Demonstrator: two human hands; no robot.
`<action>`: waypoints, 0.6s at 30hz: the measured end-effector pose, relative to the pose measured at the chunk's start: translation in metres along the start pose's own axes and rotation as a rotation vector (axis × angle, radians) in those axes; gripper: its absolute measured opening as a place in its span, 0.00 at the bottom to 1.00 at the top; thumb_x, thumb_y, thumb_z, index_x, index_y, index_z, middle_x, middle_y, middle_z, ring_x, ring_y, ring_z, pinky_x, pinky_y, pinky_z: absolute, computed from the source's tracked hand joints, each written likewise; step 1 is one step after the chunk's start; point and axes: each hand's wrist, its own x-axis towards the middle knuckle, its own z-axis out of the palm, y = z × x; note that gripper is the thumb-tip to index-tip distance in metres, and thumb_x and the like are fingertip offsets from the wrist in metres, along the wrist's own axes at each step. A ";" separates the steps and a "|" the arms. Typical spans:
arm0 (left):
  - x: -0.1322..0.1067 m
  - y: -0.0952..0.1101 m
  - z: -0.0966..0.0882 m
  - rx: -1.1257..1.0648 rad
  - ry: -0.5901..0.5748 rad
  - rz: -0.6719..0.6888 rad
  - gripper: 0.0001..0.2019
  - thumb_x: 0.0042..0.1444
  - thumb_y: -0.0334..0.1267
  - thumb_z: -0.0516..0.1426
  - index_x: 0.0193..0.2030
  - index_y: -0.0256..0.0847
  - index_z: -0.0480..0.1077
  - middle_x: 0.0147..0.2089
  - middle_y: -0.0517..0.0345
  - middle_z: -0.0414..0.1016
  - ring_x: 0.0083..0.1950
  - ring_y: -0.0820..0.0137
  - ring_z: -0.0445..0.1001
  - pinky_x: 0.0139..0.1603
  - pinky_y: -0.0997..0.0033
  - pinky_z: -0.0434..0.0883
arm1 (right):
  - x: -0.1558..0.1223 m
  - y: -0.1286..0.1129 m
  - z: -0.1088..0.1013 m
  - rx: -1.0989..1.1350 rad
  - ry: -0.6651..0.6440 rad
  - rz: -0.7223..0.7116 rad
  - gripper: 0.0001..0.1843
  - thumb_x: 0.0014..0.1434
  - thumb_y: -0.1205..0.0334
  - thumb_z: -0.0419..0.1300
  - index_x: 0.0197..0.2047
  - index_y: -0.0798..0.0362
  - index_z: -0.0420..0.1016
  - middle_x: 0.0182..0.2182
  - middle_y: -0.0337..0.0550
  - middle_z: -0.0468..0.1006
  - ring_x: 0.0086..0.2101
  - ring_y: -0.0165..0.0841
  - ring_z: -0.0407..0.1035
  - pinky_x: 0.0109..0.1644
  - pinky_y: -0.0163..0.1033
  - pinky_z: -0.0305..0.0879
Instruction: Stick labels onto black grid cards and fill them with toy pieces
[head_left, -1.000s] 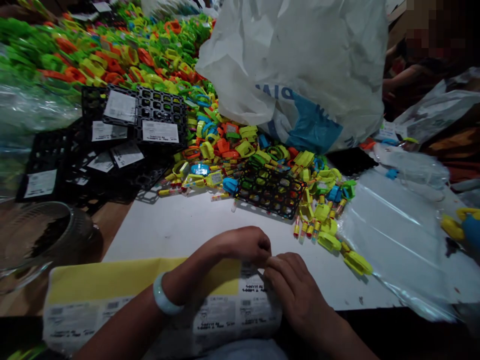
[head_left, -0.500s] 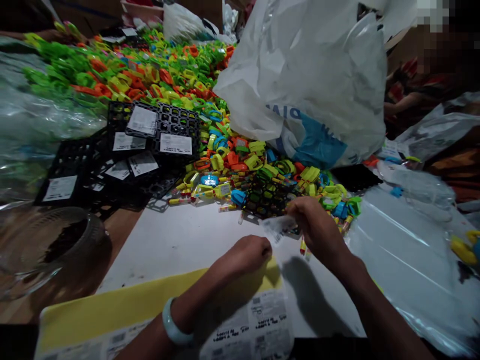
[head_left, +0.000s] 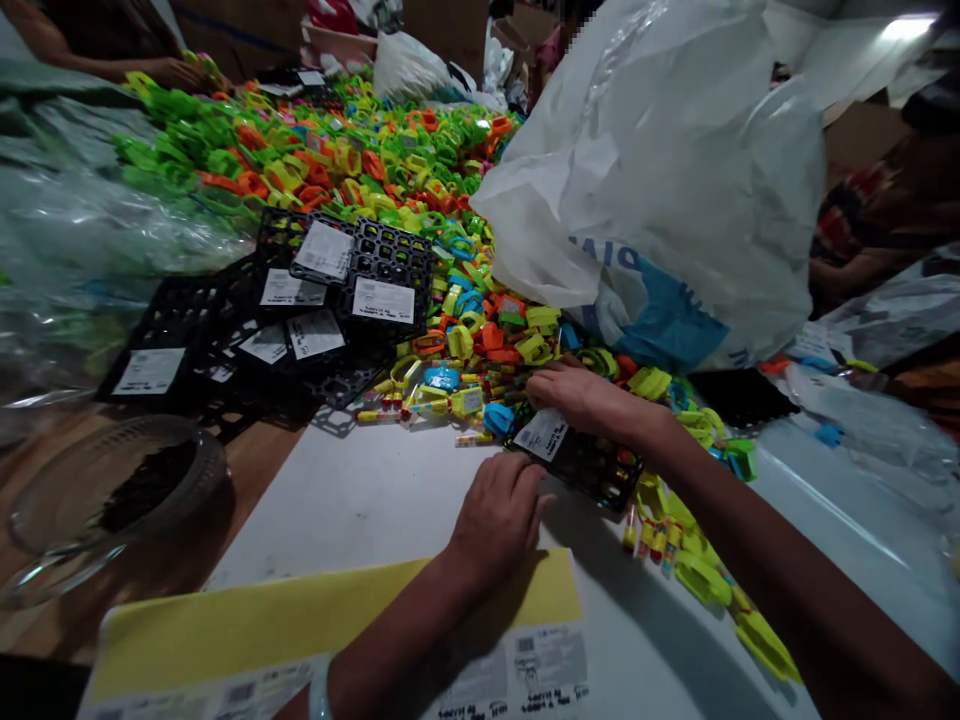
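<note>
A black plastic grid tray [head_left: 600,478] lies tilted among the colored pieces, with a white label [head_left: 541,434] on its left end. My right hand [head_left: 574,397] reaches over the tray's far side, its fingers bent at the edge above the label. At the near left corner, below the label, my left hand [head_left: 501,505] has its fingers curled against the tray. Its fingertips are partly hidden. Beneath my left forearm is a yellow-backed sheet of printed labels [head_left: 300,605]. Small red-and-yellow tubes [head_left: 651,538] lie just right of the tray.
A big heap of green, yellow and orange plastic pieces [head_left: 322,160] covers the back. Labelled black grid trays [head_left: 390,255] are stacked left. A large white bag [head_left: 675,170] stands behind my right hand. A clear bowl [head_left: 214,470] sits left. Another person's hand [head_left: 176,75] is far left.
The label has gone from my right hand onto the black tray. My right hand has moved up and left over the tray; my left hand has come to its near corner. The view has shifted.
</note>
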 end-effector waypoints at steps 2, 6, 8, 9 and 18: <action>0.005 -0.005 0.008 0.065 0.000 0.070 0.20 0.64 0.43 0.50 0.59 0.33 0.65 0.61 0.40 0.68 0.63 0.55 0.64 0.62 0.53 0.64 | 0.006 0.000 0.002 -0.057 -0.016 -0.016 0.08 0.64 0.72 0.51 0.35 0.52 0.67 0.33 0.40 0.74 0.35 0.34 0.64 0.43 0.40 0.56; 0.010 -0.017 0.027 0.140 -0.138 0.131 0.39 0.60 0.56 0.51 0.70 0.32 0.47 0.73 0.42 0.49 0.75 0.56 0.42 0.72 0.52 0.47 | 0.010 -0.003 0.011 -0.136 0.002 -0.006 0.03 0.64 0.68 0.54 0.38 0.53 0.69 0.36 0.43 0.74 0.40 0.38 0.67 0.50 0.44 0.57; 0.008 -0.021 0.034 0.149 -0.178 0.129 0.42 0.60 0.60 0.48 0.71 0.33 0.44 0.74 0.43 0.47 0.75 0.56 0.38 0.73 0.51 0.43 | 0.007 -0.005 0.021 -0.140 0.056 0.057 0.02 0.63 0.66 0.56 0.39 0.53 0.70 0.40 0.46 0.74 0.44 0.41 0.67 0.52 0.46 0.57; 0.007 -0.023 0.036 0.153 -0.186 0.129 0.41 0.60 0.61 0.47 0.71 0.33 0.43 0.74 0.44 0.46 0.75 0.57 0.37 0.73 0.51 0.42 | 0.005 -0.006 0.027 -0.130 0.106 0.109 0.05 0.62 0.65 0.57 0.42 0.54 0.71 0.43 0.48 0.74 0.46 0.42 0.66 0.53 0.47 0.57; 0.001 -0.022 0.051 0.152 -0.190 0.122 0.45 0.57 0.61 0.51 0.71 0.34 0.42 0.75 0.45 0.43 0.75 0.54 0.36 0.72 0.43 0.43 | -0.015 0.001 0.059 0.001 0.424 0.472 0.12 0.62 0.54 0.58 0.40 0.55 0.73 0.43 0.54 0.74 0.47 0.46 0.65 0.48 0.49 0.61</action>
